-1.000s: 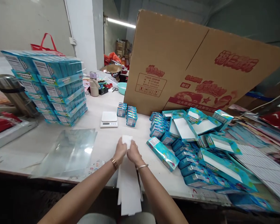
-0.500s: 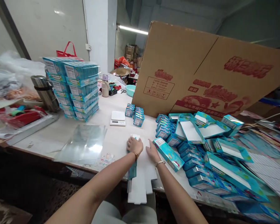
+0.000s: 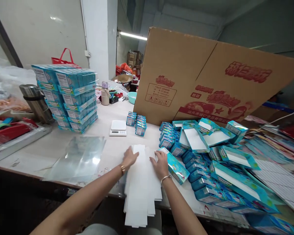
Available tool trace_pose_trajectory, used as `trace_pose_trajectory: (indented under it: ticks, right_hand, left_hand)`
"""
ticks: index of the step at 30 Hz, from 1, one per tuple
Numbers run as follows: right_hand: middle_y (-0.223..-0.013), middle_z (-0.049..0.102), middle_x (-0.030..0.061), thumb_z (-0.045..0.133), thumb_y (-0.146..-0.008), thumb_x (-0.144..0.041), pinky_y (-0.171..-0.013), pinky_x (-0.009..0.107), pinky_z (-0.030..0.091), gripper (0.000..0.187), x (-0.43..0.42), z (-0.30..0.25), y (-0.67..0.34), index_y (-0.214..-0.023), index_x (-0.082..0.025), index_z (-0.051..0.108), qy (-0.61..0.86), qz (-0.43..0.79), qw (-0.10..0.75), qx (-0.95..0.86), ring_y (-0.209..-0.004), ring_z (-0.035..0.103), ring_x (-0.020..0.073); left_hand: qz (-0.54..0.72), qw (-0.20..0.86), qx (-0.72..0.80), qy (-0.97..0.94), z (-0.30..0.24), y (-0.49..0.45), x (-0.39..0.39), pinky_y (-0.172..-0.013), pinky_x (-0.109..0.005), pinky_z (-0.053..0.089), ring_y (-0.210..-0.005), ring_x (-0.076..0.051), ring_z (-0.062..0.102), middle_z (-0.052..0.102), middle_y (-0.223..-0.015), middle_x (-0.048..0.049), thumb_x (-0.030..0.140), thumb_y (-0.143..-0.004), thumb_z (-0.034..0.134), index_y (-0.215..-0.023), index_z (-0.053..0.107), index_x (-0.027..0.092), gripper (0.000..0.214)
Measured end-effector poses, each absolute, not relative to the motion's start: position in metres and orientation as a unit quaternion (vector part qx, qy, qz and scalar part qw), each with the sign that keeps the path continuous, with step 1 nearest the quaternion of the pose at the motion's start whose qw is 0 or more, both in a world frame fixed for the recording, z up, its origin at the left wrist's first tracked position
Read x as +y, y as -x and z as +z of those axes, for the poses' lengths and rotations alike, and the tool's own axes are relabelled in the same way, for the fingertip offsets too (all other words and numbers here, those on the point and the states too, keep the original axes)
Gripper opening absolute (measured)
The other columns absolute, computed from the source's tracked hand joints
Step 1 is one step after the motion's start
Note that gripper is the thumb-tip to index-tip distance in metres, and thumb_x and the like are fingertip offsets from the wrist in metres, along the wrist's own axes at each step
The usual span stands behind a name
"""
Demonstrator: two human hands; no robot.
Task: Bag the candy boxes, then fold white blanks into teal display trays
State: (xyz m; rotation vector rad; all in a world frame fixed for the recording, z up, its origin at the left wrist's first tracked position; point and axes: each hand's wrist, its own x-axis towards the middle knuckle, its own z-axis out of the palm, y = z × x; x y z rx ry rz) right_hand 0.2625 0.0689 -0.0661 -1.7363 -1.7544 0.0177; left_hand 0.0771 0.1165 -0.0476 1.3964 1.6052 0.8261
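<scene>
In front of me a loose pile of flat white card pieces [image 3: 138, 182] lies on the table, its near end sticking out over the edge. My left hand [image 3: 129, 158] is at the pile's far left side, thumb over the top and fingers curled along the edge. On the right side my right hand [image 3: 161, 164] has its thumb and fingers apart, close to the pile's edge and beside a closed teal box [image 3: 176, 168]. Several small blue packs [image 3: 201, 173] stand in rows to the right. Open teal trays [image 3: 196, 138] with white insides lie behind them.
A small white scale [image 3: 118, 128] stands ahead, beside small packs [image 3: 140, 125]. Clear plastic sheets [image 3: 82, 156] lie left, with stacked wrapped teal boxes [image 3: 74, 98] and a steel flask [image 3: 36, 102] behind. A large carton [image 3: 181, 71] blocks the back right.
My left hand has moved left, off the middle of the pile to its edge. The teal piece under my left forearm no longer shows; more white card is visible. The view has shifted slightly.
</scene>
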Motion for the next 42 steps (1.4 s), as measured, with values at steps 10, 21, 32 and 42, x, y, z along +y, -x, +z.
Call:
trace_pose_trajectory:
  ticks: [10,21,32,42]
  right_hand:
    - [-0.085,0.062,0.0055,0.052,-0.074,-0.029,-0.075,0.038,0.046,0.021,0.07,-0.05,-0.242,-0.092,-0.02,0.058,0.572,0.351,0.533,-0.515,-0.079,0.059,0.0238]
    - [-0.115,0.064,0.0057,0.053,-0.071,-0.047,-0.091,0.047,0.045,0.048,0.043,-0.023,-0.231,-0.115,-0.03,0.058,0.405,0.52,0.685,-0.31,-0.113,0.055,0.0296]
    - [-0.114,0.058,0.0089,0.053,-0.077,-0.046,-0.097,0.037,0.038,0.049,0.079,-0.034,-0.207,-0.119,-0.021,0.051,0.599,0.351,0.608,-0.386,-0.108,0.052,0.0229]
    - [-0.08,0.068,0.0068,0.05,-0.078,-0.057,-0.073,0.032,0.047,0.043,0.099,-0.067,-0.196,-0.073,-0.016,0.063,0.63,0.351,0.527,-0.45,-0.079,0.061,0.0222]
  left_hand:
    - [0.413,0.134,0.566,-0.701,-0.07,0.014,0.109,-0.109,-0.049,0.02,-0.135,-0.033,0.024,0.037,-0.142,-0.0177,0.049,-0.072,0.062,-0.138,0.033,0.014,0.08]
    - [0.527,0.709,0.294,-0.366,0.023,-0.007,0.071,-0.093,-0.043,0.043,-0.109,-0.03,0.057,0.063,-0.118,-0.0035,0.047,-0.073,0.049,-0.13,0.049,0.031,0.059]
    - [0.569,0.502,0.474,-0.447,-0.037,-0.077,0.1,-0.085,-0.033,0.045,-0.094,-0.021,0.059,0.06,-0.111,-0.0095,0.036,-0.073,0.059,-0.123,0.052,0.017,0.053]
    - [0.491,0.579,0.418,-0.5,-0.067,-0.062,0.123,-0.107,-0.04,0.032,-0.12,-0.026,0.052,0.064,-0.12,-0.01,0.055,-0.078,0.054,-0.104,0.069,0.017,0.048]
